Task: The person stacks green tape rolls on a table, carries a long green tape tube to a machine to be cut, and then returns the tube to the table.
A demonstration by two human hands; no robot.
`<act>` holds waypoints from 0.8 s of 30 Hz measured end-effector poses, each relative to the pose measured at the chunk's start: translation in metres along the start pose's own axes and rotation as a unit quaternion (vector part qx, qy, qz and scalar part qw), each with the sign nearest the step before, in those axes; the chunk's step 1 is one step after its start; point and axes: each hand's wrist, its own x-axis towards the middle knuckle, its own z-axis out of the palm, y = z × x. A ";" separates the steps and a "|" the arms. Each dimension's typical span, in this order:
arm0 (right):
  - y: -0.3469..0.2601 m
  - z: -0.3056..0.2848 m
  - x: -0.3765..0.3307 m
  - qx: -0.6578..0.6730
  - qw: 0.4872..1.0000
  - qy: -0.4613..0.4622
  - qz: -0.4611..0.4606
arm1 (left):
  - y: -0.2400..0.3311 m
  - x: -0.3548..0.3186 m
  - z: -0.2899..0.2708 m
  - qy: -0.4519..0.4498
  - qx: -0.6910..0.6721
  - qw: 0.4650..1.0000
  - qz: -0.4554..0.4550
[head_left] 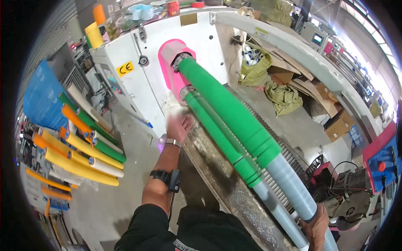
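Two long rollers run side by side from the machine's pink-trimmed housing [171, 54] toward me. The thick roller [234, 108] is wrapped in green, with a grey stretch toward its near end. Beside it lies a thinner green roller [217, 138], also grey at the near end. My right hand [317, 226] is wrapped around the grey end of the thick roller, at the lower right. Farther off, my left hand [180, 126] rests by the far end of the worn bed rail [209, 161], below the thin roller's mount. Its fingers are partly blurred.
Yellow, orange, green and white rolls [81, 167] are racked at left. A white panel [146, 79] closes the far end. Cardboard [331, 98] and green sacks [282, 98] lie beyond the white beam [318, 71]. A motor [349, 184] and a control panel with a red button [381, 166] stand at right.
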 end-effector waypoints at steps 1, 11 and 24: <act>-0.003 0.004 0.002 0.000 1.000 0.003 0.006 | 0.004 0.025 0.009 -0.008 0.027 1.000 0.005; -0.052 0.027 0.022 -0.110 0.987 0.082 0.081 | 0.027 0.293 0.033 -0.421 -0.218 0.878 -0.062; -0.054 0.033 0.020 -0.100 0.980 0.089 0.144 | 0.052 0.323 0.045 -0.256 -0.318 0.905 -0.118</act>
